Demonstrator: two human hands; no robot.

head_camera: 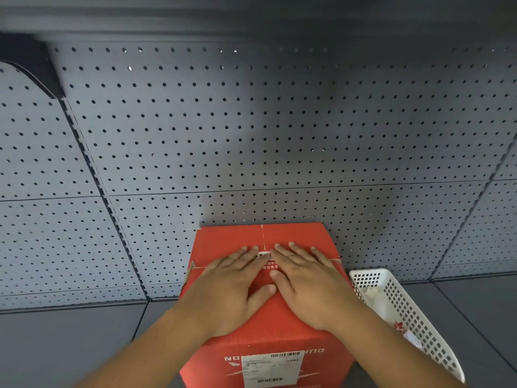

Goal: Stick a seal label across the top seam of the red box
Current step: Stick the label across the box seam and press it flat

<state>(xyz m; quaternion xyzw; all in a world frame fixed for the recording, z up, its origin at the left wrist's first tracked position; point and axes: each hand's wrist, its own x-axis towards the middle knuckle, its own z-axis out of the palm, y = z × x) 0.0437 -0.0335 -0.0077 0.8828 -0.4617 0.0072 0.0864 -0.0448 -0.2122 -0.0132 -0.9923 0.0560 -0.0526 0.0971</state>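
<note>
Head view: both hands, left (232, 287) and right (307, 287), are pressing flat, fingers released, label (264, 254) lying between fingertips across box (279, 331) seam.

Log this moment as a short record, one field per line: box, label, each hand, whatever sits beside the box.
box: red box, closed, on a grey shelf
label: seal label over the top seam, mostly covered
left hand: left hand flat, palm down on the box top
right hand: right hand flat, palm down beside it
beside box: white basket to its right
backdrop: grey pegboard
</note>
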